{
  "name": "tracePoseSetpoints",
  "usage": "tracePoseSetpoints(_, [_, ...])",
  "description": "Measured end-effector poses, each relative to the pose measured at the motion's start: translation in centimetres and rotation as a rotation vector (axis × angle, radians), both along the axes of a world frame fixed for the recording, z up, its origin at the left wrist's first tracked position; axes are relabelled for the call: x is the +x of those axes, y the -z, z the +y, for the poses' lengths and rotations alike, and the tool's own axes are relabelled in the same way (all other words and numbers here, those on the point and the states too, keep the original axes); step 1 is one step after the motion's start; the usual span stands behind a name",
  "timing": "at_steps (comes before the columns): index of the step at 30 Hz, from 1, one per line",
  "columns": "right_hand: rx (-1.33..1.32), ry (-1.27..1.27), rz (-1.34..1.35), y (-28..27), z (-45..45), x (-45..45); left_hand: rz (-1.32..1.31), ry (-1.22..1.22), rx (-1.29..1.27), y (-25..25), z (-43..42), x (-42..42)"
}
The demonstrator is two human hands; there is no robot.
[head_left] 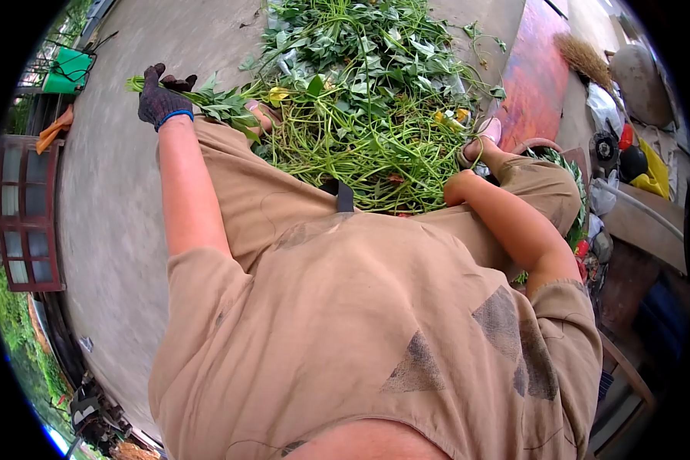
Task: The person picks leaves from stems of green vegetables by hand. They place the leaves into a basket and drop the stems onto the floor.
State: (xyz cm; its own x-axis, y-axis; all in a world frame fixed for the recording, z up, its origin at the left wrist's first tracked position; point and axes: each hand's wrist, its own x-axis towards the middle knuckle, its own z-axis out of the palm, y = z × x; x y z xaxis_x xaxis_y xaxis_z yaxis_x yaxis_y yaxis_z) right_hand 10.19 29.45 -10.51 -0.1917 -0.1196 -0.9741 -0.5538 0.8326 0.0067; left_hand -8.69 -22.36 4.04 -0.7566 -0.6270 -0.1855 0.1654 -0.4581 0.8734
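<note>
From my end, through the head camera, I look down over the wearer's tan shirt [345,307] and brown trousers [241,165] to a broad heap of green stems [360,165] lying on the floor [107,176] between the spread legs. The nearer part of the heap is mostly tangled bare stalks; the farther part is thick with leaves [360,50], and a few yellow ones show among the green. I have the left hand [165,98] out to the left, well apart from the main heap, in a dark glove [162,111] with a blue cuff. Its fingers are curled round a bunch of leafy stems [226,103], with pale stalk ends poking out on the far left and leaves trailing right toward a foot. My right hand [458,188] is low at the heap's near right edge, bare and bent inward; its fingers are mostly hidden, so I cannot tell how far open it is or whether it grips anything. Just beyond it is a pale shoe [489,134]. Farther right I see a reddish board [533,73], a straw broom [583,57] and a yellow bag [653,170]; off left stands a green container [67,70].
</note>
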Motion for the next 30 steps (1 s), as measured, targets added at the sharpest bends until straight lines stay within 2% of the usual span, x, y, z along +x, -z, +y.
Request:
tracePoseSetpoints(5, [-0.015, -0.003, -0.059, -0.2, 0.9, -0.3, 0.025, 0.026, 0.050, -0.3, 0.0, 0.3])
tracePoseSetpoints(8, [-0.054, 0.047, 0.052, -1.9, -2.0, -0.2, 0.059, 0.046, 0.037, -0.5, -0.3, 0.9])
tracePoseSetpoints(11, [-0.087, 0.024, 0.150, -7.4, -5.8, -2.7, 0.053, 0.085, 0.042, -0.3, -0.9, 1.2])
tracePoseSetpoints(12, [-0.154, 0.099, 0.220, -7.2, -6.0, -4.1, 0.056, 0.100, 0.044, -0.3, -1.0, 1.3])
tracePoseSetpoints(13, [-0.241, 0.193, 0.454, -6.8, -6.1, -5.4, 0.045, 0.104, 0.038, -0.3, -0.9, 1.3])
tracePoseSetpoints(14, [-0.278, 0.429, 0.551, -6.5, -6.3, -7.9, 0.033, 0.106, 0.031, -0.4, -0.7, 1.4])
tracePoseSetpoints(15, [-0.362, 0.445, 0.756, -6.0, -6.2, -10.0, 0.023, 0.108, 0.022, -0.3, -0.7, 1.4])
tracePoseSetpoints(16, [-0.260, 0.616, 0.473, -10.7, -7.7, -12.0, 0.038, 0.144, 0.032, 0.6, -1.7, 0.8])
tracePoseSetpoints(18, [-0.181, 0.693, 0.273, -10.3, -8.4, -14.2, 0.003, 0.199, 0.036, 0.4, -1.2, 1.2])
tracePoseSetpoints(19, [-0.107, 0.659, 0.214, -10.1, -8.8, -14.1, -0.018, 0.180, 0.013, -0.4, -0.2, 1.8])
tracePoseSetpoints(21, [-0.118, 0.437, 0.126, -9.0, -8.6, -12.3, 0.006, 0.168, -0.024, 0.0, -0.7, 1.5])
tracePoseSetpoints(23, [-0.158, 0.245, 0.072, -2.3, -5.1, -11.3, 0.029, 0.187, -0.039, 1.0, -1.6, 1.4])
tracePoseSetpoints(24, [-0.196, 0.167, 0.042, -1.9, -4.9, -10.6, 0.005, 0.195, -0.036, 0.9, -1.5, 1.6])
tracePoseSetpoints(26, [-0.062, 0.313, -0.088, -1.4, -4.3, -9.9, -0.041, 0.221, -0.034, 0.4, -1.3, 1.9])
tracePoseSetpoints(29, [0.071, 0.576, -0.292, -7.1, -9.5, -9.7, -0.032, 0.305, -0.026, 1.0, -1.8, 1.3])
tracePoseSetpoints(30, [-0.102, 0.612, -0.410, -7.4, -10.3, -9.7, -0.052, 0.315, -0.029, 0.7, -1.4, 1.1])
